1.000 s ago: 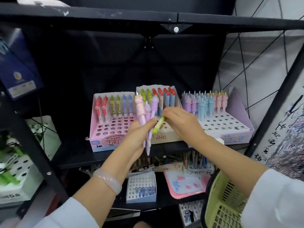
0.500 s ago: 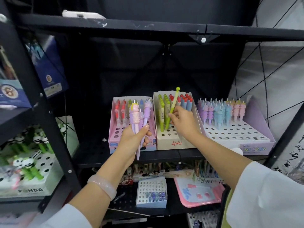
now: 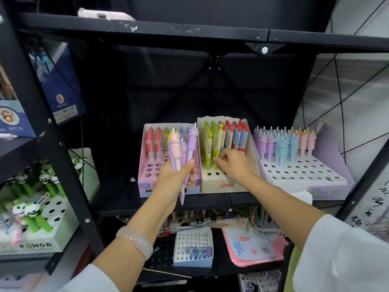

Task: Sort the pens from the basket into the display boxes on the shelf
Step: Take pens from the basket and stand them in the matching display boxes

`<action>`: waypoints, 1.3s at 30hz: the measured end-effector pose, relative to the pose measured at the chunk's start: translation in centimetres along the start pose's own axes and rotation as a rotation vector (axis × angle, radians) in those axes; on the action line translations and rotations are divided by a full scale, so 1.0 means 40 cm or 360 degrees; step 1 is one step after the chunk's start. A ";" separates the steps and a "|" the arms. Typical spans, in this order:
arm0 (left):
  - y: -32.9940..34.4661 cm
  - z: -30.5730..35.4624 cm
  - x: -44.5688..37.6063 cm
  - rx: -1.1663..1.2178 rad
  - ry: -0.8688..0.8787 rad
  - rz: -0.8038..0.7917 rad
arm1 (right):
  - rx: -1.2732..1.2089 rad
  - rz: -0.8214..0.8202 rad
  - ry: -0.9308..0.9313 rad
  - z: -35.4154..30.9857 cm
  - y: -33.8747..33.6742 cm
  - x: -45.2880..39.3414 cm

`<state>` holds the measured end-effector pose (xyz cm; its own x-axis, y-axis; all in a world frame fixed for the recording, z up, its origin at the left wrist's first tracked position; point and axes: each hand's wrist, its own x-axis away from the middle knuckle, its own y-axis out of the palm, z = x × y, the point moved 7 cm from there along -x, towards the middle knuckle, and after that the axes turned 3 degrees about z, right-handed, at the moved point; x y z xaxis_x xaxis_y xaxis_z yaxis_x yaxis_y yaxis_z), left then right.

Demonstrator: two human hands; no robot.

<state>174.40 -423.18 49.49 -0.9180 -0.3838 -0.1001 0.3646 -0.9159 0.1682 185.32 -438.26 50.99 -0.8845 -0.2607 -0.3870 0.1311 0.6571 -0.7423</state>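
With our left hand (image 3: 174,178) gripping unicorn pens (image 3: 182,152), our right hand (image 3: 233,163) seems to pinch a green pen (image 3: 217,148) that could knock its packed neighbours askew in the middle box (image 3: 223,184).

"PANDA" printed on front of green-white display box (image 3: 35,245), lower left, first A partly covered by a panda graphic. "UNICORN" on front lip of lilac display box (image 3: 328,192), first letter cut off by a white tag. Red handwritten mark, looks like "4元", on front of cream display box (image 3: 227,185). "Lopre"-like word on small blue label of pink display box (image 3: 144,185), blurry, not sure. Number "6" in a round badge on dark blue package (image 3: 60,98), upper left. Handwritten price tags on lower shelf, unreadable.
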 end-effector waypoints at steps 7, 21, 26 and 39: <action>0.049 0.001 0.016 0.0043 0.0037 -0.0023 | 0.0190 -0.0087 -0.0031 -0.018 -0.001 -0.006; 0.088 0.005 0.033 0.0092 0.0032 -0.0021 | 0.0289 -0.0233 -0.0020 -0.024 0.018 0.030; 0.125 0.005 0.038 0.0062 0.0022 -0.0065 | -0.0648 0.0006 0.0056 -0.055 -0.086 0.049; 0.299 -0.031 0.032 0.0065 -0.0027 -0.0292 | -0.1353 0.0340 0.0295 0.116 -0.295 0.065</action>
<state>177.78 -434.79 50.17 -0.9711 -0.2086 -0.1163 0.1846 -0.9645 0.1886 183.56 -449.96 56.21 -0.9469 -0.0028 -0.3215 -0.0096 0.9998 0.0197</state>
